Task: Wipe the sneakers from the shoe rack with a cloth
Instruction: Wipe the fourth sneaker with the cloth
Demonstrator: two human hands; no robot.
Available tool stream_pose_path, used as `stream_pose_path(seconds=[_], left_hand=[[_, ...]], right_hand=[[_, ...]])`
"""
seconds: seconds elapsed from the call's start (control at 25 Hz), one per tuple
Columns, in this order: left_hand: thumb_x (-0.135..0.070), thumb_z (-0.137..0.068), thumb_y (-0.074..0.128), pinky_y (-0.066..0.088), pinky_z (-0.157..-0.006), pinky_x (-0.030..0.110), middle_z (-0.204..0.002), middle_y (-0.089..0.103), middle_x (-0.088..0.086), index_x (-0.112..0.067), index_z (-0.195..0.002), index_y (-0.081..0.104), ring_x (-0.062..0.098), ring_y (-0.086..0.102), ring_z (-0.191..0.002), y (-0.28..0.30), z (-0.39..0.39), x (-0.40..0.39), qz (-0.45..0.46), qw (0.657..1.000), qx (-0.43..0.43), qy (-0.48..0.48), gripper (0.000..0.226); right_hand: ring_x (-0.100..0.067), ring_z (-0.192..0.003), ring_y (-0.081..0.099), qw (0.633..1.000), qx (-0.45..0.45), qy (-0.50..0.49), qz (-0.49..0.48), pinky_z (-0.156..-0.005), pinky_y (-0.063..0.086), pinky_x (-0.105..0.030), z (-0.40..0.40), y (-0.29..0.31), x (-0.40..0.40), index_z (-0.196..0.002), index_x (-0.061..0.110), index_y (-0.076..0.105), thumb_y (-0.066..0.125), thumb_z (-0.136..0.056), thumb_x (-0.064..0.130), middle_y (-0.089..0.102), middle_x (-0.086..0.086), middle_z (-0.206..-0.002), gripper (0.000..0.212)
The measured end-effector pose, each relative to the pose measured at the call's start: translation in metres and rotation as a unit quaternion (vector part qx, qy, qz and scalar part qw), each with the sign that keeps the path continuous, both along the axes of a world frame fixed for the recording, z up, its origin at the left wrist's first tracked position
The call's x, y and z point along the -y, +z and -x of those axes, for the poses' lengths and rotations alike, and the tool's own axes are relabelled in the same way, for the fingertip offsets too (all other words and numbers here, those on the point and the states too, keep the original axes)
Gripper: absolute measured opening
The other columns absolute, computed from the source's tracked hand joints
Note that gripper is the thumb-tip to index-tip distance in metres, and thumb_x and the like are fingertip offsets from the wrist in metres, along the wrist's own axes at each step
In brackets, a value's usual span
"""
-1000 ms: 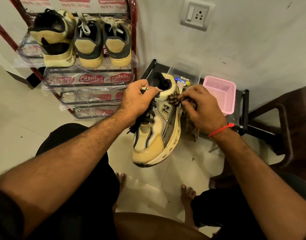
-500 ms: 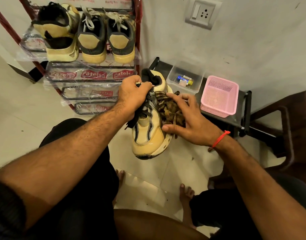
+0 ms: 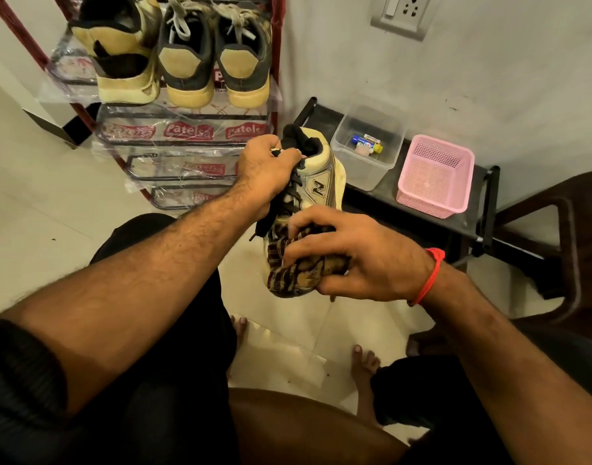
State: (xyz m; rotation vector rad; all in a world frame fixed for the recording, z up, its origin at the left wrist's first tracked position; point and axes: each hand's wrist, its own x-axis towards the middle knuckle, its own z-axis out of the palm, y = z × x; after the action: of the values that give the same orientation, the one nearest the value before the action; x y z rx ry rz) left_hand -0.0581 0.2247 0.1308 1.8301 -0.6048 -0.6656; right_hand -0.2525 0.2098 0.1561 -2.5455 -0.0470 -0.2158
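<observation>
A cream and yellow sneaker [image 3: 321, 176] with black laces hangs in the air in front of my knees, toe pointing toward me. My left hand [image 3: 266, 167] grips it at the collar and laces. My right hand [image 3: 358, 260] grips a brown striped cloth [image 3: 298, 268] and presses it over the sneaker's toe, which the cloth hides. On the red shoe rack [image 3: 187, 132] at the upper left stand three more sneakers: a matching cream one [image 3: 120, 52] and a grey and tan pair [image 3: 217, 58], heels toward me.
A low black stand [image 3: 422, 223] against the wall holds a clear plastic box [image 3: 365, 149] with small items and a pink mesh basket [image 3: 433, 177]. A dark chair [image 3: 563, 229] is at the right. My bare feet rest on the pale tiled floor [image 3: 53, 229].
My right hand slid the cloth from the sneaker's heel side down along its flank to the toe. The left hand kept its grip on the collar.
</observation>
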Motion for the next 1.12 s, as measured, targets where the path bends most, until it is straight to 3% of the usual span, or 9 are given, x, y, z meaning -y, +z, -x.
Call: stream_pose_path(seconds=[0.08,0.2,0.28,0.44,0.64,0.72,0.88,1.04,1.12], left_hand=[[-0.025,-0.088,0.072,0.055,-0.063,0.038,-0.073,0.065,0.005,-0.022,-0.067,0.053,0.022,0.066,-0.071,-0.002,0.0,-0.001,-0.008,1.0,-0.012,-0.005,0.028],[-0.022,-0.09,0.071,0.052,-0.058,0.034,-0.072,0.061,0.003,-0.022,-0.069,0.052,0.018,0.062,-0.067,-0.004,0.002,-0.002,-0.009,1.0,-0.028,-0.011,0.028],[-0.023,-0.09,0.071,0.053,-0.058,0.035,-0.072,0.061,0.003,-0.022,-0.069,0.052,0.018,0.061,-0.066,-0.004,0.0,-0.002,-0.007,1.0,-0.027,-0.001,0.028],[-0.02,-0.089,0.071,0.047,-0.053,0.03,-0.062,0.054,-0.002,-0.023,-0.064,0.047,0.015,0.056,-0.059,-0.004,0.0,-0.001,-0.004,1.0,-0.021,-0.004,0.035],[-0.02,-0.087,0.073,0.047,-0.052,0.029,-0.059,0.054,-0.004,-0.024,-0.063,0.047,0.012,0.055,-0.054,-0.001,0.0,-0.001,0.013,0.999,-0.038,-0.026,0.036],[-0.019,-0.086,0.074,0.048,-0.052,0.03,-0.06,0.054,-0.003,-0.023,-0.063,0.047,0.014,0.056,-0.055,-0.002,0.0,-0.001,0.016,0.999,-0.039,-0.022,0.036],[-0.017,-0.085,0.076,0.047,-0.049,0.027,-0.054,0.05,-0.006,-0.023,-0.062,0.042,0.012,0.055,-0.051,-0.002,-0.001,-0.003,0.025,0.998,-0.053,-0.025,0.041],[-0.014,-0.087,0.074,0.05,-0.047,0.027,-0.051,0.051,-0.008,-0.022,-0.064,0.043,0.007,0.057,-0.045,0.001,-0.001,-0.005,0.037,0.995,-0.08,-0.041,0.039],[-0.014,-0.086,0.076,0.051,-0.05,0.028,-0.055,0.052,-0.006,-0.022,-0.064,0.044,0.008,0.058,-0.048,0.001,0.0,-0.005,0.041,0.995,-0.075,-0.042,0.039]], right_hand=[[-0.022,-0.116,0.055,0.998,0.005,-0.026,0.064,-0.092,0.056,-0.034,0.002,-0.007,0.01,-0.121,0.016,0.067,0.064,-0.084,0.032,0.052,-0.009,-0.13,0.04],[-0.023,-0.114,0.055,0.982,0.015,-0.181,0.057,-0.091,0.056,-0.045,0.011,-0.008,0.039,-0.121,0.016,0.067,0.07,-0.082,0.027,0.053,-0.01,-0.126,0.041],[-0.021,-0.112,0.056,0.989,0.006,-0.145,0.027,-0.091,0.055,-0.042,0.008,-0.005,0.029,-0.12,0.017,0.068,0.073,-0.083,0.024,0.053,-0.007,-0.125,0.038],[-0.021,-0.11,0.058,0.994,-0.05,0.101,0.011,-0.086,0.056,-0.037,-0.004,0.002,-0.026,-0.12,0.018,0.069,0.074,-0.081,0.021,0.054,-0.007,-0.129,0.039],[-0.02,-0.114,0.056,0.991,-0.028,-0.123,0.035,-0.09,0.056,-0.042,0.016,0.0,0.043,-0.117,0.021,0.069,0.066,-0.081,0.034,0.053,-0.005,-0.127,0.038],[-0.018,-0.115,0.056,0.994,-0.037,-0.106,0.012,-0.091,0.056,-0.037,0.017,0.0,0.035,-0.116,0.02,0.07,0.067,-0.082,0.033,0.053,-0.004,-0.127,0.036],[-0.015,-0.113,0.058,0.993,-0.086,0.067,-0.049,-0.088,0.056,-0.026,0.012,0.008,0.003,-0.111,0.018,0.073,0.071,-0.081,0.026,0.055,-0.003,-0.127,0.031],[-0.014,-0.109,0.058,0.991,-0.048,-0.125,0.014,-0.087,0.058,-0.038,0.026,0.007,0.051,-0.107,0.02,0.074,0.064,-0.079,0.04,0.057,-0.001,-0.12,0.035],[-0.014,-0.106,0.059,0.993,-0.046,-0.112,0.01,-0.085,0.057,-0.036,0.026,0.009,0.043,-0.105,0.02,0.076,0.066,-0.079,0.037,0.059,-0.001,-0.118,0.032]])
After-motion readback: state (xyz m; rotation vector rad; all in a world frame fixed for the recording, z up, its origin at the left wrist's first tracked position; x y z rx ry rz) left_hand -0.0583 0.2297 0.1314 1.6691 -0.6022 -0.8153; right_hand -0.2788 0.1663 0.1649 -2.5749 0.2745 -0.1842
